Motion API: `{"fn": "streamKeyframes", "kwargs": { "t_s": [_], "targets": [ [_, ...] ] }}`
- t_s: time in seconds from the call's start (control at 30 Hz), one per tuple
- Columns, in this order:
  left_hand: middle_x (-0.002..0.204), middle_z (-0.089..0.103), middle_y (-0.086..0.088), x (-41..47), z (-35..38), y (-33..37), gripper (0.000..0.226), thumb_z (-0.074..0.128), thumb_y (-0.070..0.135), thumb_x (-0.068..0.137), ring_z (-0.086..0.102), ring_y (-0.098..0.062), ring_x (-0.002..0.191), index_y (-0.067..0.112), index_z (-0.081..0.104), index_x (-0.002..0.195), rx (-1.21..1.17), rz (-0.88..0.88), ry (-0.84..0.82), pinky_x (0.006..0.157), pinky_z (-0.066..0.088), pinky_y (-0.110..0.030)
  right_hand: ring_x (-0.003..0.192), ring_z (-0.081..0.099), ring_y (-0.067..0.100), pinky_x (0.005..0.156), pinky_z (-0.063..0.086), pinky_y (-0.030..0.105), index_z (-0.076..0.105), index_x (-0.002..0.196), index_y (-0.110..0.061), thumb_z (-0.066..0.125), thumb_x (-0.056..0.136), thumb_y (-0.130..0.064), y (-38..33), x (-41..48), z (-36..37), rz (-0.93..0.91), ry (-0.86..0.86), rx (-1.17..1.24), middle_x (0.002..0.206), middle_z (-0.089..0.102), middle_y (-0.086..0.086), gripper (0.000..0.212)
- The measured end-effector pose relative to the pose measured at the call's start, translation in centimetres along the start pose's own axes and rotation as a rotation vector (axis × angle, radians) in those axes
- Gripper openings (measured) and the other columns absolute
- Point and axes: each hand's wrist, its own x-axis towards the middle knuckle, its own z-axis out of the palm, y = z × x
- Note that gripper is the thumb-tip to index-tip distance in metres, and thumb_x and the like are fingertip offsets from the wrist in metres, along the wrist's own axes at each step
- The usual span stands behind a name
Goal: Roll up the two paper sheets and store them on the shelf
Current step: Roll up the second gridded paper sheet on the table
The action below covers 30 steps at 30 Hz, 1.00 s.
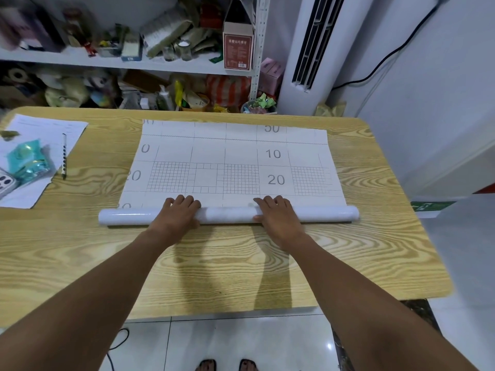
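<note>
A large white paper sheet point(233, 156) printed with grids and numbers lies flat on the wooden table point(214, 258). Its near edge is wound into a long roll point(227, 214) lying crosswise. My left hand point(178, 212) rests over the roll left of the middle, fingers curled over its top. My right hand point(277, 214) presses on the roll right of the middle, thumb against its near side. Only one large sheet can be made out. The white metal shelf point(134, 62) stands behind the table, crowded with items.
At the table's left lie loose white papers point(45, 135), a pen point(64, 156), a teal packet point(26, 159) and a phone point(5, 183). A red box point(238, 49) stands on the shelf. A white floor air conditioner point(310, 49) stands at the back right.
</note>
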Motion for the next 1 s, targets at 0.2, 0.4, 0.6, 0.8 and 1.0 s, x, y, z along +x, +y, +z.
{"fn": "streamKeyframes", "kwargs": {
  "t_s": [0.2,0.4,0.6,0.8,1.0],
  "targets": [
    [0.135,0.033,-0.005,-0.26,0.41,0.04,0.054,0.049,0.004,0.086,0.039,-0.024,0.114,0.018,0.031,0.135,0.011,-0.013,-0.050,0.095,0.031,-0.035,0.092,0.052,0.031,0.090,0.038,0.039,0.053,0.115,-0.006,0.070,0.078,-0.035,0.36,0.23,-0.18,0.015,-0.003,0.104,0.108,0.057,0.010,0.051],
    [0.143,0.022,-0.014,-0.09,-0.05,0.78,0.064,0.058,0.030,0.088,0.037,-0.029,0.120,0.012,0.026,0.140,-0.165,-0.077,-0.047,0.099,0.035,-0.038,0.078,0.053,0.030,0.079,0.042,0.040,0.057,0.102,-0.006,0.067,0.081,-0.022,0.30,0.08,0.25,-0.002,0.048,0.057,0.095,0.058,0.010,0.029],
    [0.121,0.040,-0.016,0.02,-0.03,0.60,0.054,0.069,0.023,0.079,0.043,-0.030,0.102,0.004,0.044,0.122,-0.161,-0.067,-0.018,0.084,0.042,-0.040,0.091,0.051,0.034,0.083,0.041,0.042,0.060,0.108,-0.007,0.058,0.089,-0.027,0.42,0.03,0.45,-0.001,0.056,0.019,0.110,0.057,0.008,0.028],
    [0.115,0.047,-0.012,0.41,-0.10,0.42,0.046,0.063,0.032,0.083,0.045,-0.030,0.102,0.008,0.048,0.119,-0.049,-0.059,-0.001,0.085,0.037,-0.040,0.099,0.048,0.033,0.088,0.037,0.040,0.051,0.126,-0.010,0.045,0.097,-0.025,0.40,0.37,0.04,-0.008,0.011,0.017,0.116,0.055,0.010,0.033],
    [0.121,0.048,-0.006,0.29,-0.42,0.39,0.035,0.046,0.023,0.093,0.040,-0.027,0.114,0.013,0.041,0.126,0.005,-0.027,0.013,0.098,0.027,-0.039,0.095,0.053,0.032,0.089,0.037,0.040,0.045,0.129,-0.009,0.050,0.094,-0.027,0.20,0.60,-0.17,0.031,0.006,0.067,0.115,0.056,0.012,0.039]
  ]
}}
